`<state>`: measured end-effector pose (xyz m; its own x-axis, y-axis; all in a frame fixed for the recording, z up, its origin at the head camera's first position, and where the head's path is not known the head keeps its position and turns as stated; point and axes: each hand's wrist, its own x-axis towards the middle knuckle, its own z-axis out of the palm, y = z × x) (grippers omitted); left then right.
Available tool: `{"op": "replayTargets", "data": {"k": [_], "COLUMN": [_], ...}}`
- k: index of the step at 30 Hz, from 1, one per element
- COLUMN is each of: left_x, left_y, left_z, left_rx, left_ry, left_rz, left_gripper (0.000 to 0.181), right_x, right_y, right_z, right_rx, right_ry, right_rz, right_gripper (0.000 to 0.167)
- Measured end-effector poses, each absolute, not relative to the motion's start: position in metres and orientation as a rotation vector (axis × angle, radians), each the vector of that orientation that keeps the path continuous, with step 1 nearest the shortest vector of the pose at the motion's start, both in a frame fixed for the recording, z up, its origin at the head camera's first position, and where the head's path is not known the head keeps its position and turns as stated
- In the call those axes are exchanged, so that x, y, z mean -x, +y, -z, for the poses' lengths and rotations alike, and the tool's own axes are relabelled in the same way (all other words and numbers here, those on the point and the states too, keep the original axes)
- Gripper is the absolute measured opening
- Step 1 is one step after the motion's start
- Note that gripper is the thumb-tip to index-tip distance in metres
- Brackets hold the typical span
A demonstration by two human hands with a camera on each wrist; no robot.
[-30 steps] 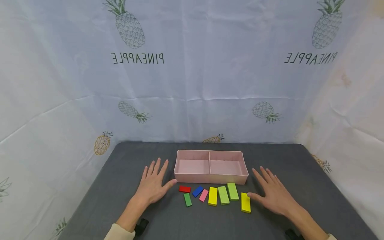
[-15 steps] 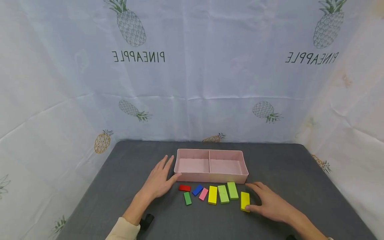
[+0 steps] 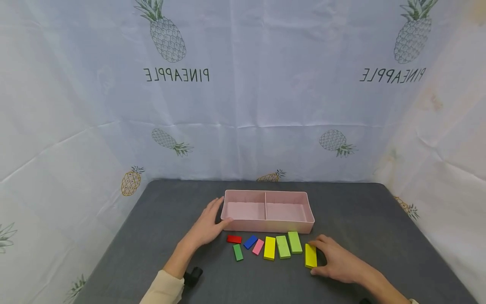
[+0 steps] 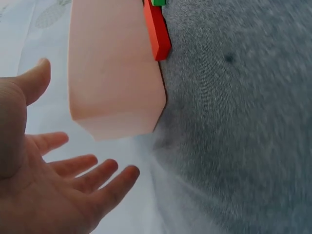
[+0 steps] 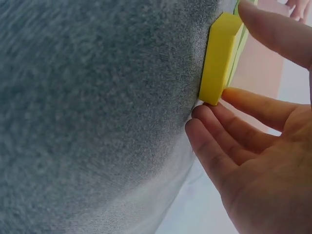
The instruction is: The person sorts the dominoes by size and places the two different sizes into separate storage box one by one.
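One grey table (image 3: 243,285), two-compartment pink tray (image 3: 267,226) toward its 12 o'clock. Left hand (image 3: 206,228) at tray's 9 o'clock: fingers loose, holding nothing; tray contact unclear. Right hand (image 3: 338,259) at tray's 4 o'clock, thumb and index by opposite ends of nearest yellow block (image 3: 310,256); can't tell if pinched. That block lies on table, tray's 5 o'clock. Toward its 9–10 o'clock: two lime blocks (image 3: 282,247), another yellow block (image 3: 269,248), then smaller blue (image 3: 250,242), pink (image 3: 258,247), red (image 3: 234,239), green (image 3: 238,252) blocks.
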<state>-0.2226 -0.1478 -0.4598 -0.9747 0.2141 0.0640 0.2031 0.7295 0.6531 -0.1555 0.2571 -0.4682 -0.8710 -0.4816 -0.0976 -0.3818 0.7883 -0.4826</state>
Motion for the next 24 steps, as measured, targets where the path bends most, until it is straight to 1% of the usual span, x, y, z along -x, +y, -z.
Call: {"op": "replayTargets", "data": {"k": [7,13,18,24], "left_x": [0.228,0.233,0.236,0.238], "left_y": [-0.143,-0.141,-0.138,-0.136], "left_z": [0.463,0.466,0.468,0.472], "left_rx": [-0.400,-0.352,-0.356,-0.339], "left_ry": [2.818,2.749,2.734,2.741], "left_rz": [-1.263,-1.375,-1.382,-1.359], "left_gripper": [0.086,0.084,0.084,0.086], "right_x": [0.159,0.160,0.160,0.162], "right_y": [0.255,0.254,0.253,0.253], "right_z": [0.470,0.469,0.465,0.458], "right_rx": [0.650,0.632,0.609,0.665], "right_ry": [2.771,2.773,2.764,2.779], "right_rz": [0.669,0.673,0.714,0.769], "right_gripper": [0.065,0.059,0.058,0.058]}}
